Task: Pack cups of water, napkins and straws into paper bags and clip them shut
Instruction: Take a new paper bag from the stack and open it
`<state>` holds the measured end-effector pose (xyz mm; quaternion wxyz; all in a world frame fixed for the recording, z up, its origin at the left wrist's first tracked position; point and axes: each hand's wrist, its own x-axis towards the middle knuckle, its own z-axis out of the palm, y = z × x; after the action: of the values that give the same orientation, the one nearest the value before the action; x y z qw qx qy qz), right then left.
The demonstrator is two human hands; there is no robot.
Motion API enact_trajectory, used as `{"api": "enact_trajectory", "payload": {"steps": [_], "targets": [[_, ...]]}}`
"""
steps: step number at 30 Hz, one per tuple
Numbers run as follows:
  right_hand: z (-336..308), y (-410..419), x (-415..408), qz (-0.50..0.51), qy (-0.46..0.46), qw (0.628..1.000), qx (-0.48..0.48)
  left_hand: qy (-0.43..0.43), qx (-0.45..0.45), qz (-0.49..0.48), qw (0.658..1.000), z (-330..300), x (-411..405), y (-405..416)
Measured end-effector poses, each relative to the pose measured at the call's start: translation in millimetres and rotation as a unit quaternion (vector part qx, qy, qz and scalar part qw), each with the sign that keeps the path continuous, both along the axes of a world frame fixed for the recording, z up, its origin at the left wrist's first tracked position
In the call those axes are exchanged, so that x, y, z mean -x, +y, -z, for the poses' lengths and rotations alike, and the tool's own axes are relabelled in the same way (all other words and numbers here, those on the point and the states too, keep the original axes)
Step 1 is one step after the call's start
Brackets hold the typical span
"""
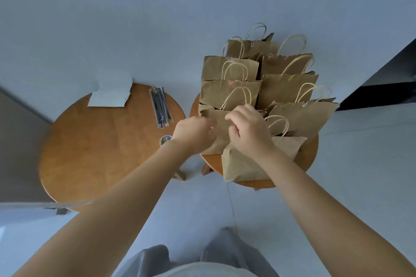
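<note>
Round table (311,153), hands (225,128) pinching bag (221,132)

Bare arms, grey and pale clothing

The person's left hand (193,134) and right hand (249,129) are bare, with no rings, watch or gloves, and both forearms are uncovered with no sleeve in view. Grey trousers (227,252) and a pale top (202,271) show at the bottom edge.
</note>
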<state>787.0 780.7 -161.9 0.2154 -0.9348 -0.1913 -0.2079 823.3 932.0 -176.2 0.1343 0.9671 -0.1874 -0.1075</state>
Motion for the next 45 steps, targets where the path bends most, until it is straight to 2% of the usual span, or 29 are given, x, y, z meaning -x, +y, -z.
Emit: {"api": "enact_trajectory", "payload": {"steps": [5, 11, 16, 23, 27, 32, 39, 42, 45], "targets": [[-3.2, 107.0, -2.2, -0.075, 0.076, 0.993, 0.047, -0.030, 0.047, -0.151, 0.987, -30.5, 32.9, 112.8], [-22.8, 291.2, 27.6, -0.169, 0.061, 0.984, -0.003, -0.062, 0.039, -0.280, 0.957, -61.5, 105.5, 295.3], [-44.1, 446.7, 63.1, -0.255, 0.051, 0.966, 0.007, -0.088, 0.034, -0.358, 0.929, -89.4, 162.1, 432.2], [-77.9, 633.3, 96.1, -0.344, 0.057, 0.937, 0.003, -0.089, -0.036, -0.438, 0.894, -119.5, 215.1, 604.2], [-91.5, 718.8, 86.1, -0.346, 0.071, 0.935, -0.015, -0.123, -0.031, -0.492, 0.862, -126.2, 210.1, 689.3], [-96.9, 813.0, 50.3, -0.348, 0.118, 0.929, -0.039, -0.124, -0.031, -0.520, 0.845, -125.1, 174.4, 777.2], [-111.4, 926.8, -9.3, -0.303, 0.198, 0.929, -0.080, -0.156, 0.050, -0.500, 0.851, -139.1, 124.7, 903.1], [-111.2, 966.5, -19.5, -0.273, 0.242, 0.926, -0.099, -0.170, 0.052, -0.482, 0.858, -133.5, 107.4, 951.5], [-108.6, 1005.4, -28.4, -0.215, 0.283, 0.927, -0.118, -0.162, 0.016, -0.453, 0.877, -125.1, 89.4, 992.4]]}}
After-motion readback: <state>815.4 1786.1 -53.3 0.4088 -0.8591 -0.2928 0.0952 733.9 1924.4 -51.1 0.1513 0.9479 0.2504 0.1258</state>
